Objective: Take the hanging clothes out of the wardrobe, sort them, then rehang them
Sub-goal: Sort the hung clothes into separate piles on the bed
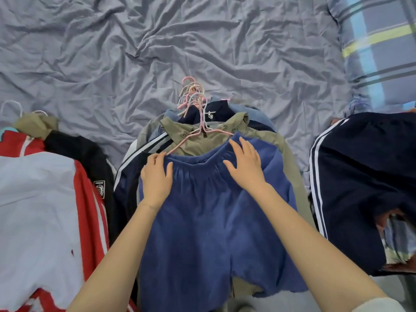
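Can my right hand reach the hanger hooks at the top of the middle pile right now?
Probably yes. The right hand lies open on the blue shorts, holding nothing, and the hanger hooks stick out uncovered, straight ahead of it.

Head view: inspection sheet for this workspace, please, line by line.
Surface: wrinkled grey bed sheet, with clothes laid on it in three piles.
Job's things: blue shorts top the middle pile, over an olive jacket; hangers bunched at that pile's far end; red and white jacket in the left pile; navy striped trousers on the right.
Clutter: nothing seen.
Hands: left hand and right hand both rest on the shorts' waistband, fingers spread.
Cables: nothing seen.
Surroundings: plaid pillow at upper right.
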A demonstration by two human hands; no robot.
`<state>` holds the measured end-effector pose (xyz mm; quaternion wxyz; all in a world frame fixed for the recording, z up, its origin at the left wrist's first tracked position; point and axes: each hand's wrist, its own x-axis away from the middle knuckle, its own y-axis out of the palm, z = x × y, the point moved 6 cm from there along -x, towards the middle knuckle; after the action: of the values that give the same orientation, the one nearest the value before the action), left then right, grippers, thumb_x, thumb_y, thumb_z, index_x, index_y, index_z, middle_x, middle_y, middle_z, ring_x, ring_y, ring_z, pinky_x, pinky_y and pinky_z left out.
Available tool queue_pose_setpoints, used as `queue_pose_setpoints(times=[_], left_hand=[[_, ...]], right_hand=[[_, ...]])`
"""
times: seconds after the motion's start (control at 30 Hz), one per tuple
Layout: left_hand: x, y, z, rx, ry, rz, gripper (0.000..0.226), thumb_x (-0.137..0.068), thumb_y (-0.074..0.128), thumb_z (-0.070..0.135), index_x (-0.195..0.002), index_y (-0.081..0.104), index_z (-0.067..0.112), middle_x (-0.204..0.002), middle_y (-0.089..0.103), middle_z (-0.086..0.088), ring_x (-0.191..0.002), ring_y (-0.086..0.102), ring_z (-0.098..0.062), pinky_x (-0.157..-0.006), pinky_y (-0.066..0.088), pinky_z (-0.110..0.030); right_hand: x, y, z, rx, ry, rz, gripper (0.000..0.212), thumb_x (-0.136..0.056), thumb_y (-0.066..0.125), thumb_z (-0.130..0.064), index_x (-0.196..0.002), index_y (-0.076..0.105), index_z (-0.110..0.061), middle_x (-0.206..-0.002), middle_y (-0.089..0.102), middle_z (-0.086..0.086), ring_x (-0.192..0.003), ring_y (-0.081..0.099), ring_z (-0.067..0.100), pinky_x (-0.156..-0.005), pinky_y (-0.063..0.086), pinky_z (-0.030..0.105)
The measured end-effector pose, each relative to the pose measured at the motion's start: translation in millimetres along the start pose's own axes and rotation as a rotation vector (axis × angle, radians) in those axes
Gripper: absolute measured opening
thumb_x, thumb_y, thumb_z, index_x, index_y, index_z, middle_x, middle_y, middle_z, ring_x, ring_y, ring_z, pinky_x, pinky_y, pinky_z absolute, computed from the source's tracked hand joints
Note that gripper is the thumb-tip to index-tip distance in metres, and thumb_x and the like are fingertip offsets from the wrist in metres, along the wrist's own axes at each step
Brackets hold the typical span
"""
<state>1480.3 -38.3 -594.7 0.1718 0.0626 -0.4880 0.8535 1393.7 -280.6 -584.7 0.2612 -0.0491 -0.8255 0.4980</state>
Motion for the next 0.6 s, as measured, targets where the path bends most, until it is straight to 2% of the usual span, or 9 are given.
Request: queue_pose_setpoints(times=[0.13,0.27,0.33,0.4,0.5,0.6], left_hand=[[-9.4,7.2,-5.7,0.062,-0.054,0.088,0.027,-0.098,0.053,0.025,-0.121,0.06,0.012,-0.118,0.049,-0.01,-0.107,0.05,-0.03,-0.099,0.041,-0.046],[-2.0,13.4,-4.5,0.114,-0.025,0.11,0.009,-0.096,0.058,0.023,-0.1,0.063,0.016,-0.103,0.044,-0.004,-0.089,0.047,-0.016,-0.091,0.043,-0.033],[10.8,12.6,-0.8,0.158,0.0,0.129,0.007,-0.095,0.06,0.016,-0.093,0.064,0.012,-0.099,0.044,-0.004,-0.084,0.042,-0.008,-0.086,0.042,-0.026],[26.6,6.4,3.9,0.191,0.006,0.147,0.008,-0.095,0.06,0.013,-0.09,0.066,0.011,-0.097,0.044,-0.001,-0.084,0.045,-0.009,-0.082,0.042,-0.017],[52.7,-10.2,15.9,0.208,0.04,0.168,0.008,-0.094,0.061,0.013,-0.089,0.067,0.015,-0.095,0.042,0.005,-0.083,0.051,-0.01,-0.081,0.037,-0.004],[82.9,-33.0,39.1,0.207,0.104,0.196,0.009,-0.095,0.061,0.016,-0.089,0.067,0.02,-0.095,0.042,0.011,-0.087,0.052,-0.002,-0.082,0.035,-0.003]], right_hand=[[-26.5,0.6,11.0,0.038,-0.026,0.018,0.064,-0.099,0.048,-0.041,-0.154,0.021,-0.023,-0.161,0.019,0.007,-0.149,0.013,0.026,-0.121,0.01,0.047],[-36.3,-5.8,17.9,0.063,-0.02,0.022,0.059,-0.099,0.047,-0.043,-0.15,0.03,-0.02,-0.146,0.038,0.007,-0.138,0.031,0.027,-0.12,0.011,0.048],[-32.9,-11.1,20.3,0.093,-0.013,0.021,0.049,-0.099,0.046,-0.044,-0.14,0.041,-0.019,-0.135,0.047,0.009,-0.128,0.04,0.029,-0.117,0.019,0.046],[-22.8,-19.3,22.3,0.085,-0.025,0.036,0.037,-0.099,0.046,-0.044,-0.124,0.051,-0.018,-0.122,0.052,0.009,-0.117,0.046,0.03,-0.108,0.028,0.043],[3.6,-33.5,30.7,-0.078,-0.023,-0.003,0.031,-0.1,0.045,-0.042,-0.107,0.056,-0.014,-0.109,0.055,0.01,-0.103,0.051,0.031,-0.094,0.04,0.043],[40.3,-53.6,39.5,-0.248,-0.018,-0.023,0.03,-0.101,0.045,-0.042,-0.099,0.056,-0.014,-0.103,0.054,0.006,-0.094,0.054,0.027,-0.084,0.045,0.043]])
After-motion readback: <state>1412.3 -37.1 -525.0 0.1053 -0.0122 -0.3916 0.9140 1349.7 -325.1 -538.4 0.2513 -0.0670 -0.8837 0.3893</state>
